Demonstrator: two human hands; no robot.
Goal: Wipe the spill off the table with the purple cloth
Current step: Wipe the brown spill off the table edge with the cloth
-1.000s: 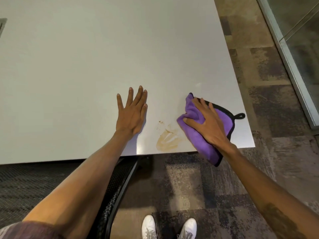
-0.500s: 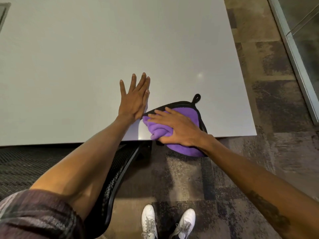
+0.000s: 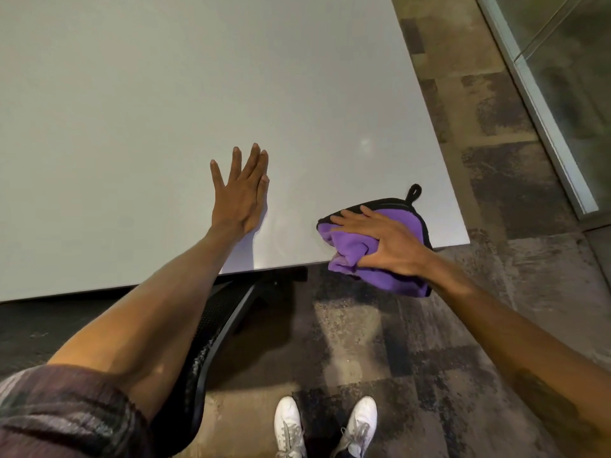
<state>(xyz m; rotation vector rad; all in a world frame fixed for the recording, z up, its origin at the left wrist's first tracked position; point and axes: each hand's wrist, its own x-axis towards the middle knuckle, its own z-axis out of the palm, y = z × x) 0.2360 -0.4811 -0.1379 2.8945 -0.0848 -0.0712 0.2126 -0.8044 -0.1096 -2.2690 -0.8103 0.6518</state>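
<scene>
Purple cloth (image 3: 390, 223) now back right at surface (image 3: 165, 94) near corner, half overhanging edge. Brown spill gone; faint damp sheen. Right hand (image 3: 383, 242) grip bunches cloth; left hand (image 3: 241, 196) flat, empty. Probably near done.

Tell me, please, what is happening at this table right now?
A person is wiping a white table with a purple cloth. The right hand presses the bunched cloth down at the near edge, close to the right corner, with part of the cloth hanging over the edge. The left hand lies flat on the tabletop, fingers spread. No brown stain shows on the bare surface between the hands, only a faint sheen. A black chair stands below the table.
</scene>
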